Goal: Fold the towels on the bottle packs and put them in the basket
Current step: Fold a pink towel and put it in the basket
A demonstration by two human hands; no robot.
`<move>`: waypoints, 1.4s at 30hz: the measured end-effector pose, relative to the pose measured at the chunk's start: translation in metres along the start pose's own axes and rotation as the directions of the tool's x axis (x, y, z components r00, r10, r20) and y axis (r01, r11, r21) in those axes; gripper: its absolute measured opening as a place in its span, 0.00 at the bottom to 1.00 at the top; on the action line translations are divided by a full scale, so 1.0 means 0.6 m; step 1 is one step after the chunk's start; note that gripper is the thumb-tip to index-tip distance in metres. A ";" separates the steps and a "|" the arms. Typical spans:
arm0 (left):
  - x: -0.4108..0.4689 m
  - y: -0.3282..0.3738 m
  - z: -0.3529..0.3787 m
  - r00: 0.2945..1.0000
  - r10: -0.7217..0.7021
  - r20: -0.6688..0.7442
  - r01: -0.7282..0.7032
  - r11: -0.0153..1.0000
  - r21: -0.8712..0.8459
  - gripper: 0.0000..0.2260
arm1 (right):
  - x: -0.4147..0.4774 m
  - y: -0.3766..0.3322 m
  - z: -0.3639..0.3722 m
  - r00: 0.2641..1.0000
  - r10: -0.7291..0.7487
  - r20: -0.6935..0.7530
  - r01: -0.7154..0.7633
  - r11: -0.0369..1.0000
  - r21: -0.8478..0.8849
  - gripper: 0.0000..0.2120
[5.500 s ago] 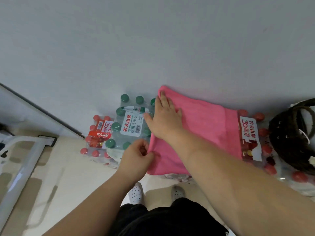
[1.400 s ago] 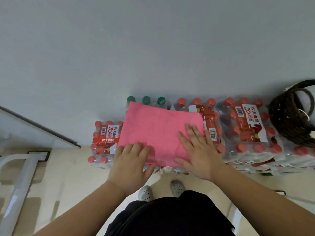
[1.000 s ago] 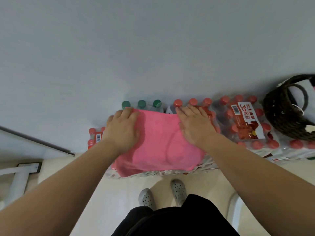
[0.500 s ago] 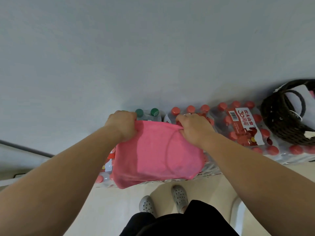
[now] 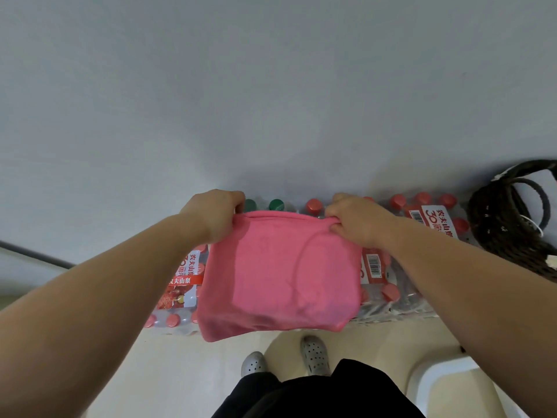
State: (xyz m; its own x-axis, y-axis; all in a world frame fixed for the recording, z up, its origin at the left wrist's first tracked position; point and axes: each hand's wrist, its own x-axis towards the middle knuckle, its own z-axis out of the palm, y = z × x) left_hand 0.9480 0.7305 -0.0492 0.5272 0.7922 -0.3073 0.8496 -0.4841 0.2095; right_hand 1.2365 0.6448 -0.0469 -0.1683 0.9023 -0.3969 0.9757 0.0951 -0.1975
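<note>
Left hand (image 5: 215, 217): clenched on the far-left corner of the folded pink terry towel (image 5: 280, 273). Right hand (image 5: 357, 223): clenched on the far-right corner. Between them the far edge is pulled taut.

Towel position: hanging from both hands, in front of the shrink-wrapped packs of red-capped and green-capped water bottles (image 5: 376, 267) that stand against the wall. Near edge sags free; whether it touches the packs cannot be told.

Dark woven wicker basket (image 5: 512, 224): far right, beside the packs, well apart from the towel. Its inside is not visible from here.

Progress, as judged: folding of this towel looks largely done, since it is a compact rectangle with several layers. It is not yet in the basket. No other towels show.

Towel look: bright pink, soft pile, a curved crease down the middle, lower corners rounded and drooping.
</note>
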 end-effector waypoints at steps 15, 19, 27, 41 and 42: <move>0.000 0.001 -0.026 0.851 0.011 -0.526 0.094 0.980 0.173 0.06 | 0.018 0.002 -0.037 0.798 -0.051 -0.601 -0.049 0.988 -0.149 0.07; -0.047 -0.012 -0.005 0.808 0.032 -0.589 0.024 0.996 0.087 0.06 | -0.034 -0.030 -0.012 0.751 -0.057 -0.658 0.060 0.998 -0.017 0.10; -0.191 -0.011 0.096 0.820 0.054 -0.570 -0.085 0.996 -0.027 0.07 | -0.161 -0.090 0.101 0.843 -0.090 -0.531 0.137 0.989 0.049 0.15; -0.266 -0.037 0.166 0.921 0.144 -0.362 -0.128 0.989 0.069 0.04 | -0.220 -0.141 0.202 0.879 0.094 -0.468 -0.166 0.979 -0.116 0.10; -0.269 -0.034 0.159 0.930 0.138 -0.342 -0.128 0.990 0.052 0.05 | -0.220 -0.146 0.201 0.880 0.126 -0.457 -0.189 0.977 -0.095 0.11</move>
State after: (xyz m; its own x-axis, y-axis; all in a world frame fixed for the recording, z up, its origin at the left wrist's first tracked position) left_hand 0.8471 0.5771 -0.0926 0.6014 0.7966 0.0605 0.7749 -0.6001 0.1983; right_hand 1.1562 0.4666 -0.0852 0.0387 0.9986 0.0357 0.9988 -0.0376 -0.0325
